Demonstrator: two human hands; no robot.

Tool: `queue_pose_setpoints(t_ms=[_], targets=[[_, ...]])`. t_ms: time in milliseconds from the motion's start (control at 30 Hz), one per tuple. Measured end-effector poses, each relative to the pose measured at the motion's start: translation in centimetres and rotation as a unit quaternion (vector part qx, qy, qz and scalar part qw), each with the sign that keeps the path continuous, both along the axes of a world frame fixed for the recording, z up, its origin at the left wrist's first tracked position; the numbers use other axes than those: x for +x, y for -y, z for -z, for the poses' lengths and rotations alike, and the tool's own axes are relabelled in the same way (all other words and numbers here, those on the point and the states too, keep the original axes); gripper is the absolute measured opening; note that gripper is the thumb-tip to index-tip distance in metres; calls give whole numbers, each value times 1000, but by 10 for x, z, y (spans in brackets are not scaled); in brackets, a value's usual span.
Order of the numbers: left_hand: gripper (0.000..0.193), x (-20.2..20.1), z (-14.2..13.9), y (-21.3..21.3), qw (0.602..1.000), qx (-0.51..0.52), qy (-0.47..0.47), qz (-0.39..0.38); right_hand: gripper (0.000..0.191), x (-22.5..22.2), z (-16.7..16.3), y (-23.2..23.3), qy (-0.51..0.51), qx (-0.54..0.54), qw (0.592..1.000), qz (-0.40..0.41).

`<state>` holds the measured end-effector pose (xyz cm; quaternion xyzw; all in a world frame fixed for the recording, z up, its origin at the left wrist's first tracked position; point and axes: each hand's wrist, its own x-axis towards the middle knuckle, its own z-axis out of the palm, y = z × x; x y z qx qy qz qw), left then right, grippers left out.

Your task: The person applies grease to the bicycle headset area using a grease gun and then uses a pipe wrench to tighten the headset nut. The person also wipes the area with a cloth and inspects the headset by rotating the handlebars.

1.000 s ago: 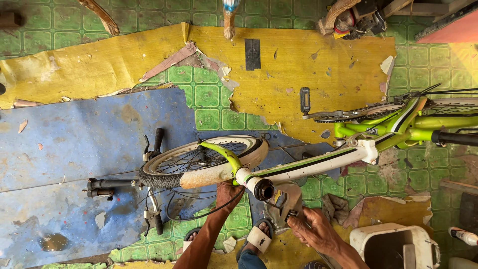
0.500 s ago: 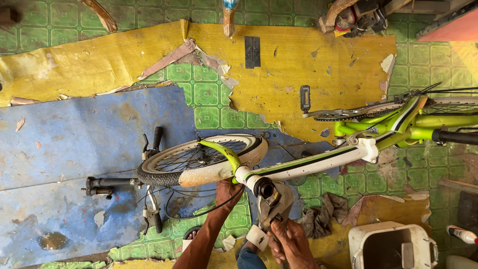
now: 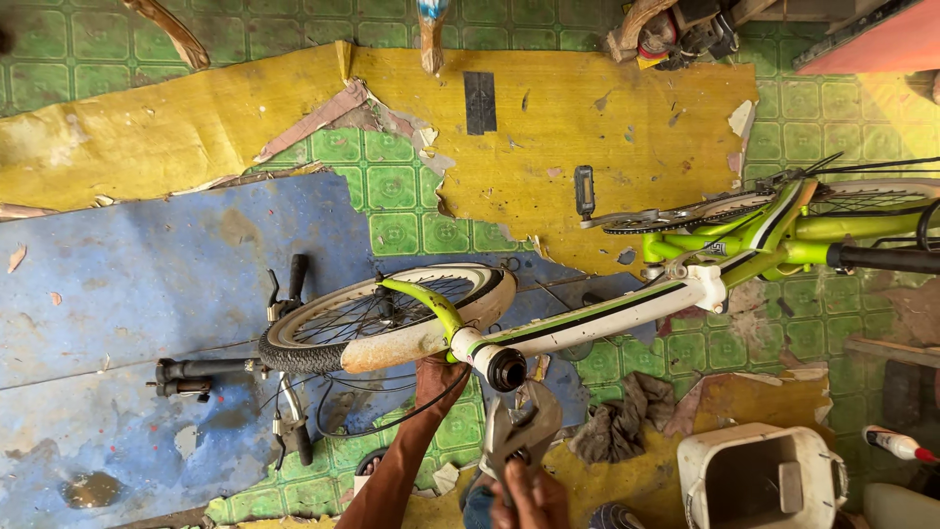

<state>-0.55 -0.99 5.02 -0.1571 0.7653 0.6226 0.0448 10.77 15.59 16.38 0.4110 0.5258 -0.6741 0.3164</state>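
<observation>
Gripped in the right hand (image 3: 529, 495) by its handle is a large pliers wrench (image 3: 519, 431), jaws raised just below the bicycle's head tube (image 3: 504, 369); the left hand (image 3: 441, 372) is closed on the frame beside the front wheel (image 3: 387, 313), the green-and-white bicycle (image 3: 627, 309) lying on its side across the floor. Both hands are partly cut off or hidden, and jaw contact with the tube cannot be made out. Compared with a second ago, the right hand is shifted left and the wrench brought nearer the tube.
</observation>
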Motion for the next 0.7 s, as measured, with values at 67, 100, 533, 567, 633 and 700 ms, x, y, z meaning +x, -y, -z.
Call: queue_pose_setpoints(t_ms=[67,100,533,567,633,700], targets=[[29,0,-4,0,1000,5,12,-4,48,-8,1,-28,-35,17,996,-81],[29,-1,-5,1,999,-27,24,-1,47,-15,0,-45,-58,28,990,-128],[21,-10,-30,2,999,-24,31,-2,62,-165,-21,-118,-226,10,804,-550],[21,-10,-31,2,999,-28,39,2,61,-174,-24,-119,-250,20,776,-579],[21,-10,-32,3,998,-35,54,11,59,-189,-28,-122,-305,60,715,-626],[21,-11,-33,4,996,-34,76,15,55,-200,-32,-121,-363,117,648,-659]])
